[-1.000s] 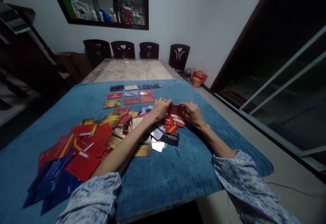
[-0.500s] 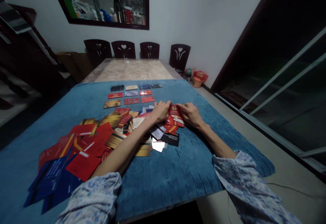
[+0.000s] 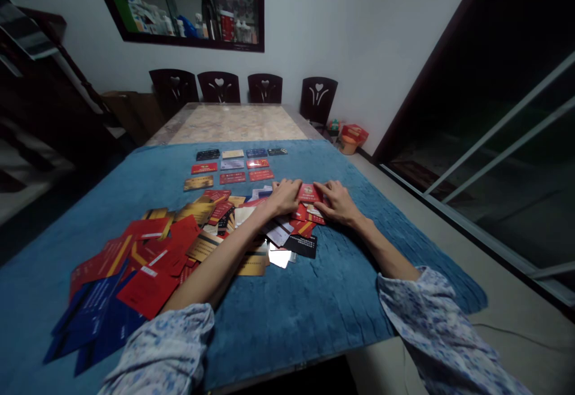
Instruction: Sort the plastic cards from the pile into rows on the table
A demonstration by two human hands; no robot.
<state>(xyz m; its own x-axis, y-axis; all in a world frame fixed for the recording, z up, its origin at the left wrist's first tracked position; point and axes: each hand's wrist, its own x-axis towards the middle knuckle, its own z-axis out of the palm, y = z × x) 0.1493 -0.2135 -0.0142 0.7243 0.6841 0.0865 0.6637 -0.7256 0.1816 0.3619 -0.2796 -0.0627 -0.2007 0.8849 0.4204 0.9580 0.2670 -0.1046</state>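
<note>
One red card [image 3: 309,193] is pinched at its ends by the left hand [image 3: 286,196] and the right hand [image 3: 336,202], at the far right of a loose heap of cards [image 3: 203,245]. Farther off, neat rows of cards [image 3: 232,165] lie on the blue cloth [image 3: 287,308] covering the near part of the counter [image 3: 233,121]; four dark chairs [image 3: 255,91] stand beyond.

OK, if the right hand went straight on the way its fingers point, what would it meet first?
The right hand would first meet the red card, which it seems to touch, though depth is hard to judge. Beyond is the left hand.
</note>
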